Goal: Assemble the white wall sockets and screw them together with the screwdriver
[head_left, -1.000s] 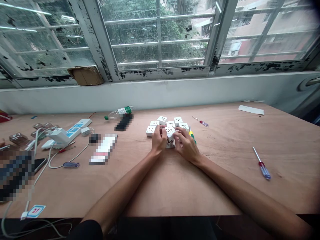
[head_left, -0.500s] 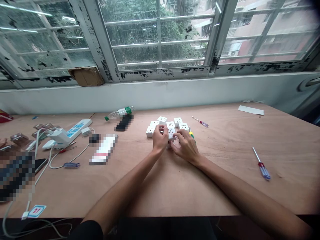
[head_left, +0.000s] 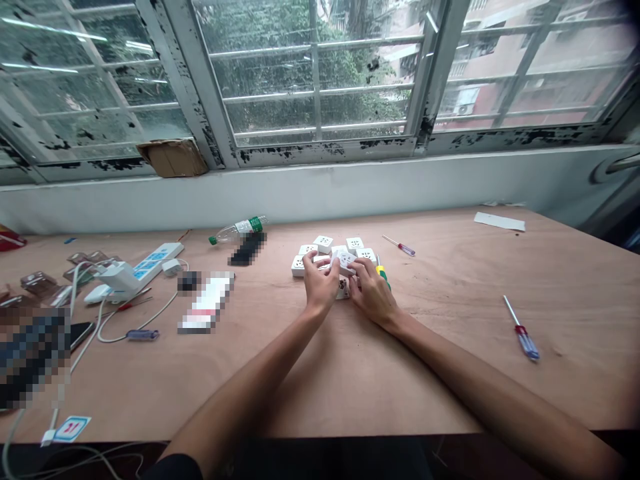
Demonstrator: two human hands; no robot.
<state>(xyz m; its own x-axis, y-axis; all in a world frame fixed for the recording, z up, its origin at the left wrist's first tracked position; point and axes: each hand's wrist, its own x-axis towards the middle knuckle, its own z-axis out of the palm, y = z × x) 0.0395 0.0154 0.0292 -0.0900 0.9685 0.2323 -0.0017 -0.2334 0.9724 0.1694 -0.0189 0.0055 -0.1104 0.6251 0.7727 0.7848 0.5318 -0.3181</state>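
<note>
Both my hands meet at the middle of the wooden table (head_left: 450, 373). My left hand (head_left: 319, 288) and my right hand (head_left: 371, 293) are closed around one small white cube socket (head_left: 344, 264), fingers pinching its sides. Several more white cube sockets (head_left: 324, 243) lie in a cluster just behind my fingers. A green and yellow screwdriver (head_left: 383, 273) lies right beside my right hand, partly hidden by it.
A blue and red screwdriver (head_left: 523, 332) lies at the right, a small red one (head_left: 400, 246) behind the cluster. At the left are a white power strip (head_left: 145, 265), cables, clear plastic pieces and a lying bottle (head_left: 237, 229). A window wall runs behind the table.
My hands have shifted slightly nearer the cluster, turning the held socket. The camera has tilted a little.
</note>
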